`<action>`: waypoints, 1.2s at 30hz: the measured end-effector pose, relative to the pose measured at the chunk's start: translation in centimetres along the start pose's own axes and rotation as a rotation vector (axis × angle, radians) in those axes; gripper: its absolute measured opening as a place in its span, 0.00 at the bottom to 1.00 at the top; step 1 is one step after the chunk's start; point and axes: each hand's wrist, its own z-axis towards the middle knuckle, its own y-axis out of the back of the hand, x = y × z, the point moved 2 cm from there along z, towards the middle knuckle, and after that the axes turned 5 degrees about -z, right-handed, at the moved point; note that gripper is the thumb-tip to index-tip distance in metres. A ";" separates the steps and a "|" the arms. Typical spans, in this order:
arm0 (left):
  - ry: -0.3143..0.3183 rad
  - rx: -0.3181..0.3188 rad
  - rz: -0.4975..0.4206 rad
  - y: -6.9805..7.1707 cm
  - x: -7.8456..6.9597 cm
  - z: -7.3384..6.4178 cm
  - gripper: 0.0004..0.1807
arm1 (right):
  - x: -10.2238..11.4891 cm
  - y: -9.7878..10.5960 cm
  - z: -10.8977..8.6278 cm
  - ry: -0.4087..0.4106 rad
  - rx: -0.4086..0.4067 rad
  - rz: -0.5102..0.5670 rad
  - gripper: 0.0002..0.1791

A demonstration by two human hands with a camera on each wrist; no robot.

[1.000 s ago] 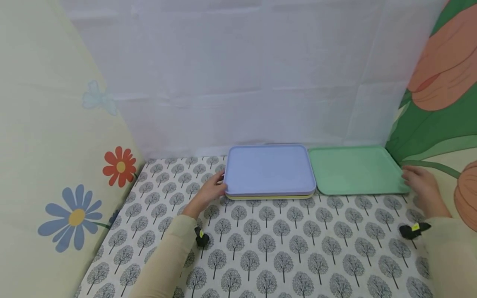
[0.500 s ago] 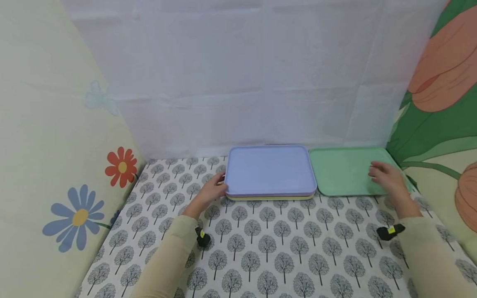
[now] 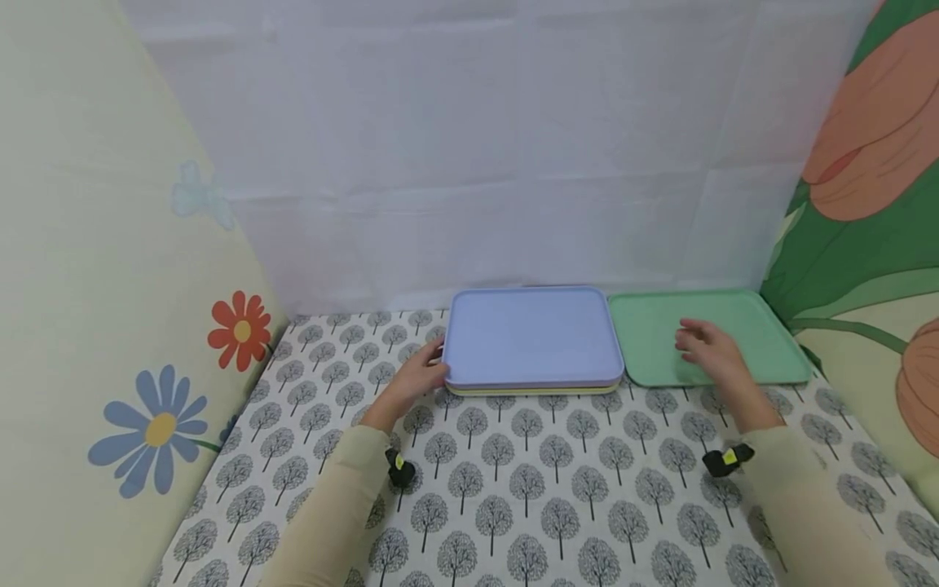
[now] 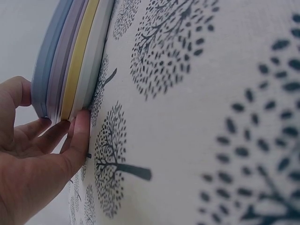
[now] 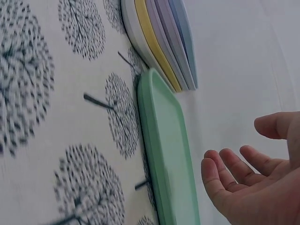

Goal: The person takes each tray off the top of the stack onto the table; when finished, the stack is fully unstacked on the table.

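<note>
A stack of several trays (image 3: 534, 336) lies flat, with a periwinkle blue one on top. In the left wrist view, lilac, yellow and white tray edges (image 4: 83, 61) show under the blue one. My left hand (image 3: 418, 377) rests against the left end of this stack, its fingertips spread along the edges and its thumb near the top tray. To the right lies a flat green tray (image 3: 653, 359), close beside the stack. Above it hovers my right hand (image 3: 713, 352), holding nothing, with loosely bent fingers and the thumb apart from them.
A tablecloth with a tree print (image 3: 528, 481) covers the table. Behind the trays hangs a white cloth backdrop (image 3: 469, 163). Painted flower panels stand at the left (image 3: 95, 269) and right (image 3: 866, 147) sides.
My right hand has moved left, from the right edge of the green tray to above its middle. My left hand and the trays have stayed in place.
</note>
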 end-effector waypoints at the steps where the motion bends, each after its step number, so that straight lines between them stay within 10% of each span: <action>1: 0.000 0.000 -0.001 0.0 0.0 0.0 0.43 | 0.1 -0.3 0.0 0.000 0.004 0.006 0.34; 36: 0.001 -0.001 -0.013 0.1 0.2 0.1 0.43 | 2.1 -8.0 1.0 -0.057 0.054 -0.021 0.32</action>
